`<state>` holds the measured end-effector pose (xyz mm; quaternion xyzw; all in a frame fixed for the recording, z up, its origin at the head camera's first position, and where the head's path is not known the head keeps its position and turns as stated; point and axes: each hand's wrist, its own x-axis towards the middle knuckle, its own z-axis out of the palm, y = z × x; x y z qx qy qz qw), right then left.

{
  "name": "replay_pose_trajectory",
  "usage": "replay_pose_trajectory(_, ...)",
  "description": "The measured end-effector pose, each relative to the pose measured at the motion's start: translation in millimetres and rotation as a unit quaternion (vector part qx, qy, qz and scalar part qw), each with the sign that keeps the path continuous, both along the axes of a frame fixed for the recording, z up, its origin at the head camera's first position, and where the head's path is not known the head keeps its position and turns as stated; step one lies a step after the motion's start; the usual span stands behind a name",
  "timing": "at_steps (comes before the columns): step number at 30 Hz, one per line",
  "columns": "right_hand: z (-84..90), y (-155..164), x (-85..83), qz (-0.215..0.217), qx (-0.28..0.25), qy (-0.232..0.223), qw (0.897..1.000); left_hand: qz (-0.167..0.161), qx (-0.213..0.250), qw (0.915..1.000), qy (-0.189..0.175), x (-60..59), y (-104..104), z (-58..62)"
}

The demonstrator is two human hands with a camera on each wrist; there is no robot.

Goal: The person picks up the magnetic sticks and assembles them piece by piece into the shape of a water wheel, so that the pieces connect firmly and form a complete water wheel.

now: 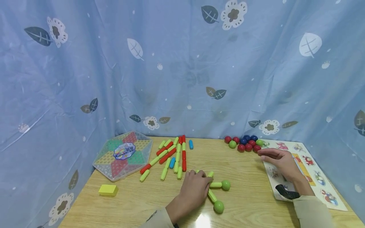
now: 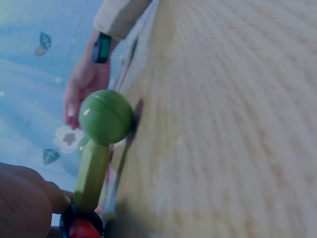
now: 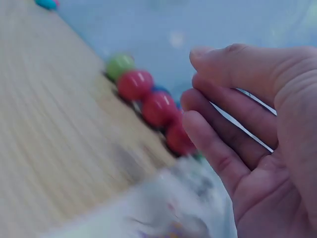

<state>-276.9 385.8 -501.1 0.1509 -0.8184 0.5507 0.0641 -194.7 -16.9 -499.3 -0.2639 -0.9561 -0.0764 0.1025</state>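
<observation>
Blue curtain hung round three sides. Wooden table underneath, near edge out of frame. Picture board along the right edge, hexagonal game board at the back left corner. Loose pile of red, green and blue sticks mid-back, cluster of red, blue and green balls back right, touching one another. Yellow block alone at front left.

Left hand palm down at centre front, fingers curled over the hub of a small stick-and-ball build: two green sticks fanning out, each tipped with a green ball; whether pinched or merely pressed, cannot tell for sure, though gripping looks likeliest. Right hand open and holding nothing, fingers straight, hovering over the picture board just beside the balls, nearest a red one.

Risks, as judged: balls round and unconfined, so a careless brush from the right fingertips likely to scatter the cluster, some toward the back edge or down behind the curtain. Free ball ends of the build unsupported, so a twist of the left hand could pop a joint loose. Sleeve dragging across the picture board could shift it over the right edge.

Open room: broad bare strip between build and balls, more at front left around the block. Tightest along back and right, under the curtain.
</observation>
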Motion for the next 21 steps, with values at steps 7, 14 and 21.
replay_pose_trajectory(7, -4.8, 23, -19.3, -0.085, 0.081, -0.032, 0.993, -0.019, 0.004, 0.9992, -0.035, 0.4, -2, 4.5)
replay_pose_trajectory(14, -7.9, 13, -37.8, -0.118, 0.104, -0.042, 0.987, -0.042, 0.008, 0.9976, -0.054, 1.7, -3, 6.6)
replay_pose_trajectory(21, -9.3, -6, -45.2, -0.136, 0.173, 0.022, 0.975, -0.064, 0.014, 0.9966, -0.050, 1.7, -3, 5.2)
